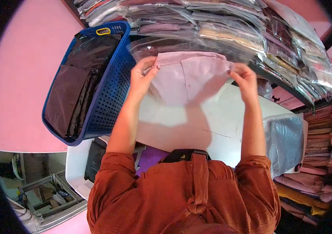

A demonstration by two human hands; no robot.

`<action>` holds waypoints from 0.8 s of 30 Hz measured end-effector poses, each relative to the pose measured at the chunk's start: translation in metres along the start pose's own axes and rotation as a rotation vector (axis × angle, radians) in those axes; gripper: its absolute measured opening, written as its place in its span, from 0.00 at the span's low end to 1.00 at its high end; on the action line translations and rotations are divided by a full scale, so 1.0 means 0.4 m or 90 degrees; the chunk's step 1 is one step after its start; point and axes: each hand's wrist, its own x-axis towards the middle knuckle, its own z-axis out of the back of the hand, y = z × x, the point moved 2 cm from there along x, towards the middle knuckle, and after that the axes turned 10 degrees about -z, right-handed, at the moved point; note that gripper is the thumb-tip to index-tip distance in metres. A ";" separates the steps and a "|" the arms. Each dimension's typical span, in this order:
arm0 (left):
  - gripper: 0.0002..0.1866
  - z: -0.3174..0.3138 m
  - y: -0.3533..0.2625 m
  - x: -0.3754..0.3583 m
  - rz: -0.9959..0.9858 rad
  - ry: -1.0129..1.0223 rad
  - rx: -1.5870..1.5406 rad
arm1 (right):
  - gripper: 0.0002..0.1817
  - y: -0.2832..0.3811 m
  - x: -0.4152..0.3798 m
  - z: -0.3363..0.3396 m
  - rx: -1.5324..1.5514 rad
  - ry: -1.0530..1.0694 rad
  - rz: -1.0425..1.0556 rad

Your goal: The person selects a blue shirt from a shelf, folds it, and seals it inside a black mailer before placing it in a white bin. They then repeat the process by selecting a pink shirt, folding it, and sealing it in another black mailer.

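A folded pale pink shirt [197, 80] hangs between my hands over the white table, a button showing near its middle. Clear plastic [166, 43], apparently a bag, spreads around and beyond its top edge. My left hand [144, 74] is closed on the shirt's upper left corner, thumb in front. At the upper right corner, the thumb and fingers of my right hand [244, 76] pinch the shirt and plastic. Light glints across the fabric's front, and a shadow of it falls on the white tabletop [166, 117].
Left of the table stands a blue basket [103, 101] with dark plastic-wrapped packages [66, 89]. Bagged garments [228, 23] are stacked on a shelf behind. A wrapped grey-blue package [285, 140] lies at right, beside piles of folded clothes [324, 144].
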 end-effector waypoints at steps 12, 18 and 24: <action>0.18 0.097 0.234 -0.563 -0.236 0.510 0.451 | 0.16 -0.419 -0.454 0.016 -0.641 0.119 0.212; 0.18 0.110 0.270 -0.648 -0.209 0.617 0.449 | 0.15 -0.484 -0.552 0.021 -0.628 0.088 0.251; 0.18 0.128 0.300 -0.639 -0.119 0.548 0.313 | 0.11 -0.506 -0.548 0.034 -0.537 0.068 0.092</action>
